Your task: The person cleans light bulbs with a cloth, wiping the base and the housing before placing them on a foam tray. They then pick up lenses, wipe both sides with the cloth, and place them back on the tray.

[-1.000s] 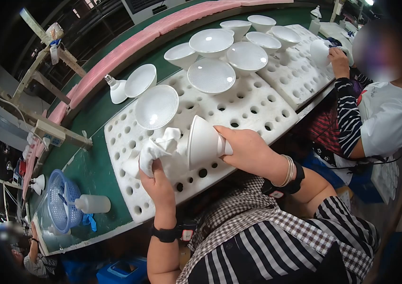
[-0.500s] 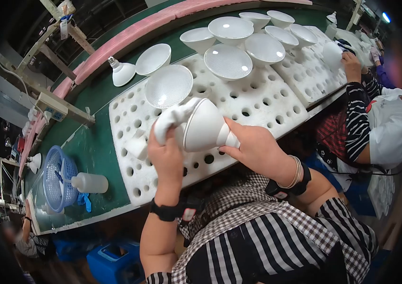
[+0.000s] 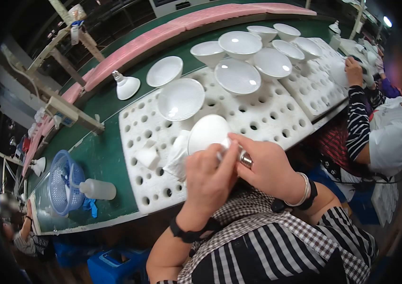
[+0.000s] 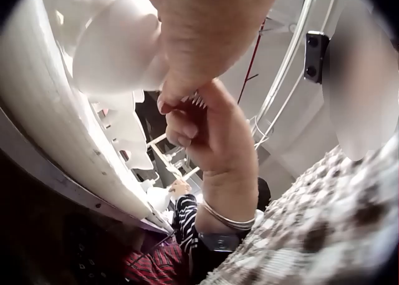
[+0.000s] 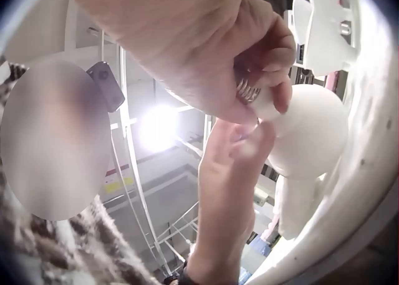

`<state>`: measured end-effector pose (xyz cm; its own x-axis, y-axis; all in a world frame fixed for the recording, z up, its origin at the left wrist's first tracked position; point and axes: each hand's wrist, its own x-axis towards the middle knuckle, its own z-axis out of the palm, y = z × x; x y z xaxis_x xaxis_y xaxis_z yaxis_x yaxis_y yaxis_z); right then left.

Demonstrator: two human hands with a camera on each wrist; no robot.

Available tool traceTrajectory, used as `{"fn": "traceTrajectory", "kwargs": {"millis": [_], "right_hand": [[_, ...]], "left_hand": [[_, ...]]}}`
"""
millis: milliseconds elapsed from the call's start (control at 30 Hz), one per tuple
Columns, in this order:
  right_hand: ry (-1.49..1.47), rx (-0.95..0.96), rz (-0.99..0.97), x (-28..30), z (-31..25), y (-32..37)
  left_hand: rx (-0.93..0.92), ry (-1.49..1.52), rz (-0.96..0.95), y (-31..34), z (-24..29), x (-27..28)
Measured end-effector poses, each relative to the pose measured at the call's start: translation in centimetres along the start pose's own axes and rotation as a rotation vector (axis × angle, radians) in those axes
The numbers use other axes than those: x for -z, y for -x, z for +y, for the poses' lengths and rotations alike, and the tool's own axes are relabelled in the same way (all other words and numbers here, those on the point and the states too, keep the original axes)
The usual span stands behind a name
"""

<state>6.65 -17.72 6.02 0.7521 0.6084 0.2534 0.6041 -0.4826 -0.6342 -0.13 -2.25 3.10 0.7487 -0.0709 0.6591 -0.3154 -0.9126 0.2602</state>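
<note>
A white reflector bulb (image 3: pixel 209 134) is held tilted above the foam board, its wide end away from the body. My right hand (image 3: pixel 266 163) grips its neck, and the silver screw base (image 3: pixel 245 159) shows between the fingers. My left hand (image 3: pixel 210 175) meets the right at the neck, its fingertips on the bulb's narrow part. A white cloth (image 3: pixel 177 158) hangs down beside the left hand, partly hidden behind it. In the right wrist view the bulb (image 5: pixel 312 132) stands out past both hands, with the screw threads (image 5: pixel 247 90) inside the right hand's curl.
White foam boards (image 3: pixel 146 189) full of holes carry several upright bulbs (image 3: pixel 238 75). One bulb (image 3: pixel 127 87) lies face down on the green table. A small white block (image 3: pixel 148 157), a blue basket (image 3: pixel 63 184) and a squeeze bottle (image 3: pixel 99 189) are at left. Another person (image 3: pixel 385 123) works at right.
My left hand and the cloth have moved from the bulb's wide face to its neck, beside the right hand. The bulb has turned so its wide end points away from the body.
</note>
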Motion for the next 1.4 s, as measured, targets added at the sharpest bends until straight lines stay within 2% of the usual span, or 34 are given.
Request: {"fn": "traceTrajectory", "kwargs": {"millis": [33, 100, 167, 200, 233, 300, 333, 367, 433, 467, 567, 633, 700, 833, 900, 933, 967, 1000, 1033, 1067, 1100, 1200, 1267, 1400], "right_hand": [[0.014, 0.090, 0.080, -0.5, -0.2, 0.3], [0.029, 0.087, 0.082, -0.3, -0.1, 0.4], [-0.073, 0.071, -0.016, 0.6, 0.0, 0.4], [-0.145, -0.031, -0.193, 1.4, 0.3, 0.3], [-0.142, -0.018, -0.196, 1.4, 1.0, 0.4], [-0.061, 0.244, 0.178, 0.9, 2.8, 0.7], [-0.015, 0.229, 0.119, 1.0, 4.2, 0.9], [-0.017, 0.234, 0.111, 0.4, 4.6, 0.8], [-0.853, 0.155, 0.017, -0.8, 5.3, 0.5], [-0.971, 0.103, -0.031, -1.3, 5.9, 0.5], [-1.127, 0.111, -0.023, -2.1, 5.1, 0.4], [-1.133, 0.052, -0.024, -2.5, 4.7, 0.3], [-1.127, 0.020, 0.046, -3.3, 4.5, 0.5], [-1.117, 0.001, 0.025, -2.7, 3.4, 0.3], [-1.301, -0.068, -0.034, -2.5, 3.5, 0.4], [-1.288, -0.075, -0.021, -2.5, 3.9, 0.3], [-1.266, -0.064, -0.013, -2.9, 4.4, 0.0], [-1.240, -0.060, 0.000, -3.0, 4.9, -0.1], [-1.302, -0.094, 0.001, -3.0, 4.9, -0.2], [-1.313, -0.133, 0.008, -3.1, 5.0, -0.3], [-1.325, -0.165, 0.006, -3.1, 5.1, -0.4], [-1.358, -0.181, -0.013, -3.3, 4.9, -0.8], [-1.372, -0.184, -0.020, -3.4, 4.7, -0.8], [-1.345, -0.197, -0.027, -3.3, 4.3, -1.1]], "left_hand": [[-0.050, 0.045, 0.020, -0.3, -0.2, -0.6], [-0.077, 0.086, 0.036, -1.1, -0.5, -0.8], [-0.027, 0.189, 0.107, -1.4, -0.9, -1.2], [0.019, 0.222, 0.144, -1.6, -1.1, -1.1], [0.020, 0.214, 0.154, -1.9, -1.2, -0.5], [0.301, 0.496, 0.226, -2.2, -1.2, 1.2], [0.340, 0.640, 0.318, -2.1, -1.8, 0.8], [0.347, 0.635, 0.325, -2.1, -1.9, 1.0], [0.776, 1.489, 0.287, -2.3, -1.7, 1.8], [0.844, 1.588, 0.276, -2.4, -1.5, 1.9], [0.936, 1.698, 0.268, -1.2, -1.6, 0.8], [0.952, 1.705, 0.294, -0.6, -1.8, 0.2], [0.948, 1.664, 0.261, -0.3, -2.0, 0.0], [0.941, 1.631, 0.235, -0.3, -2.6, 0.8], [0.807, 1.303, -0.031, 0.0, -4.0, 2.3], [0.653, 0.954, 0.015, 0.5, -5.0, 3.0], [0.422, 0.512, 0.087, 0.5, -6.3, 3.9], [0.287, 0.058, 0.097, 1.4, -8.6, 4.1], [0.358, -0.247, -0.035, 2.3, -9.7, 4.7], [0.434, -0.364, -0.154, 3.3, -10.6, 4.9], [0.482, -0.359, -0.216, 4.2, -11.0, 4.8], [0.378, -0.408, -0.276, 5.8, -12.7, 4.4], [0.458, -0.358, -0.191, 6.4, -13.3, 4.2], [0.479, -0.309, -0.086, 5.7, -13.0, 4.6]]}}
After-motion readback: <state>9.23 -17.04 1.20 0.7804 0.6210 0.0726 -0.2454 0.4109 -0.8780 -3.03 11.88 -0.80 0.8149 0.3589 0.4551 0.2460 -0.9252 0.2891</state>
